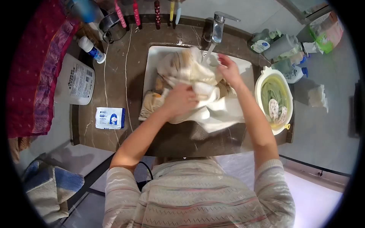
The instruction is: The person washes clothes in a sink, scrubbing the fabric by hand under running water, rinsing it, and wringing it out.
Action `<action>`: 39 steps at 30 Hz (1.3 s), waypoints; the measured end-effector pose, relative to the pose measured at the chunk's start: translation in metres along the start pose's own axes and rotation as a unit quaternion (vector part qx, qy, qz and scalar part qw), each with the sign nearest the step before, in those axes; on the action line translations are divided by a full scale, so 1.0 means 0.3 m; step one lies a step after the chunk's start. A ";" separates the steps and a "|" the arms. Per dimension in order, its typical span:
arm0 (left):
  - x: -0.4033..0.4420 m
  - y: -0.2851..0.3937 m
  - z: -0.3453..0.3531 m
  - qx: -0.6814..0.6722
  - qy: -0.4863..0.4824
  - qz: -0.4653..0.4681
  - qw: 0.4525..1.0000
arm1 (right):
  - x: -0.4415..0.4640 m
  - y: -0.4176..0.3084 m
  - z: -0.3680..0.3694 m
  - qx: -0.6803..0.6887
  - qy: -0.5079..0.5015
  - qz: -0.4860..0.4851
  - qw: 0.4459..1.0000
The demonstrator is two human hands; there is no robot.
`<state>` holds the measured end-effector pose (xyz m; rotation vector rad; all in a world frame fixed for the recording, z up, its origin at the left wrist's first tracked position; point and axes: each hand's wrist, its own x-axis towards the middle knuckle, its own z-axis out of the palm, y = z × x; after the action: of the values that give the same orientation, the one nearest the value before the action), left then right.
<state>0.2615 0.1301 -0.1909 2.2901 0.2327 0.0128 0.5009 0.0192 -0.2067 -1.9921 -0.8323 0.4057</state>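
**Cloth in Sink: Clearances and Finger Positions**

The cream-and-brown cloth lies bunched in the white sink below the running faucet. Side room: on the left, a broad strip of counter separates the sink from the white-and-blue packet; on the right, the oval basin stands near the rim. Left hand: fingers on the cloth — grip blurred, cannot be determined. Right hand: fingers partly open, just beside the cloth's right side — contact unconfirmed.
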 end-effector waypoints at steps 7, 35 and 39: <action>0.023 -0.101 0.159 0.083 -0.052 0.047 0.994 | 0.055 -0.105 0.144 0.164 -0.073 -0.001 0.984; 0.049 -0.072 0.048 0.100 -0.170 -0.037 0.980 | -0.854 -0.098 -0.471 0.405 0.085 0.410 0.813; 0.097 0.135 0.009 -0.140 -0.041 -0.013 0.989 | -1.005 0.126 -0.658 0.502 0.200 0.359 0.761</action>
<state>0.2969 0.1068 -0.1644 2.0023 0.2045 -0.0583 0.4122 -0.3269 -0.1461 -1.1754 0.4492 0.6450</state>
